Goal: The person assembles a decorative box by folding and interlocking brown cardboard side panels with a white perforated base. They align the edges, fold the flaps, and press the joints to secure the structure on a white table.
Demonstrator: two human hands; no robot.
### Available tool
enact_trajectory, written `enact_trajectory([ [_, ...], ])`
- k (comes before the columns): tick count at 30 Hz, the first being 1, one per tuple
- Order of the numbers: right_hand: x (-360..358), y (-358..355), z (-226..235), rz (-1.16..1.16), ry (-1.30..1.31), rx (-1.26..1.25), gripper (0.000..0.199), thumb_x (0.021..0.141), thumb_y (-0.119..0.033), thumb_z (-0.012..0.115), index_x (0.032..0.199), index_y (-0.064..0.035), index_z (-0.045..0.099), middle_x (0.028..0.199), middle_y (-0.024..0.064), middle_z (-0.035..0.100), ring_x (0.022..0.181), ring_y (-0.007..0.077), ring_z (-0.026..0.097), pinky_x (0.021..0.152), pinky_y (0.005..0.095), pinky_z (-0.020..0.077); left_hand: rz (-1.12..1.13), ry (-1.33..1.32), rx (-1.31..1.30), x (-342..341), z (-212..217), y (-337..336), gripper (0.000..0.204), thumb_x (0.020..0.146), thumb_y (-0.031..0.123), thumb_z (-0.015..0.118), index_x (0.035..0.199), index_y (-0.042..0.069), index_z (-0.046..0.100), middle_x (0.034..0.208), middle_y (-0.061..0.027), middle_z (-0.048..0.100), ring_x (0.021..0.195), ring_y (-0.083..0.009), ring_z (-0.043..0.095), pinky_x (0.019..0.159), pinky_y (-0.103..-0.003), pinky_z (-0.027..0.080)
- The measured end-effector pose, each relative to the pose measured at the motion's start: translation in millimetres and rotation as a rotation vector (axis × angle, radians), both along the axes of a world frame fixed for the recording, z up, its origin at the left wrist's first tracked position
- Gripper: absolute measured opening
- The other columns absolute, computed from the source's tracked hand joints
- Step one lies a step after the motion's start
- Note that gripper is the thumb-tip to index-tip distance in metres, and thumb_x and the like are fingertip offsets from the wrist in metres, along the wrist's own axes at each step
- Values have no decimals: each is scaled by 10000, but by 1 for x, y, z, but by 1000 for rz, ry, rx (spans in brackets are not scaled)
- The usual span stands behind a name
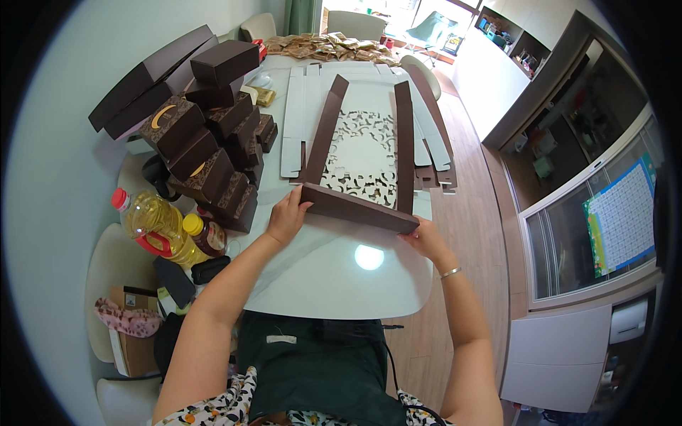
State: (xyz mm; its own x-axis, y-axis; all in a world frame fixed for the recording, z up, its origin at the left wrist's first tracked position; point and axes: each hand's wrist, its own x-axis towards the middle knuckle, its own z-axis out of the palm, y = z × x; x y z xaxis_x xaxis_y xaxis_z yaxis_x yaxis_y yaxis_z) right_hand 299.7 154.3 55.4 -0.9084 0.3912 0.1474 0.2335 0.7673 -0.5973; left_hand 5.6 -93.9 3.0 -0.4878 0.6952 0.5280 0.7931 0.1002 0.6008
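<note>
Hands pinch the near flap of a flat brown cardboard box blank (359, 167) on the white bench (334, 284): left hand (286, 219) at its left end, right hand (425, 238) at its right. Finished dark brown boxes (213, 153) are stacked to the left.

White table (320, 284) under flat box blank (362, 153), stacked brown boxes (213, 149), wrapped packets (327, 47).

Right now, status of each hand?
Left hand: closed on the near flap's left end of the brown box blank.
Right hand: closed on that flap's right end.
</note>
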Motion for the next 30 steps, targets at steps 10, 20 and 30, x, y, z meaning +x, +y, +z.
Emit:
enact_trajectory([
  [10, -15, -5, -10, -117, 172, 83, 267, 788, -201, 845, 919, 4, 735, 1124, 106, 530, 881, 219, 573, 680, 336, 511, 203, 96, -10, 14, 7, 0, 726, 909, 311, 709, 1517, 104, 371, 988, -129, 634, 851, -329, 613, 753, -410, 488],
  [20, -26, -15, -8, -118, 513, 53, 220, 739, -117, 845, 903, -12, 743, 1384, 129, 522, 1266, 332, 464, 1057, 459, 394, 171, 137, 99, 16, 16, 10, 822, 768, 373, 841, 1409, 45, 445, 1067, -82, 668, 912, -239, 586, 896, -370, 380],
  [30, -33, -31, -21, -69, 532, -144, 687, 777, -23, 830, 1360, -47, 468, 1120, 137, 626, 967, 234, 664, 794, 324, 532, 238, 39, 177, 16, -12, -8, 475, 946, 241, 636, 1341, 21, 492, 1109, -136, 674, 995, -310, 620, 885, -411, 395],
])
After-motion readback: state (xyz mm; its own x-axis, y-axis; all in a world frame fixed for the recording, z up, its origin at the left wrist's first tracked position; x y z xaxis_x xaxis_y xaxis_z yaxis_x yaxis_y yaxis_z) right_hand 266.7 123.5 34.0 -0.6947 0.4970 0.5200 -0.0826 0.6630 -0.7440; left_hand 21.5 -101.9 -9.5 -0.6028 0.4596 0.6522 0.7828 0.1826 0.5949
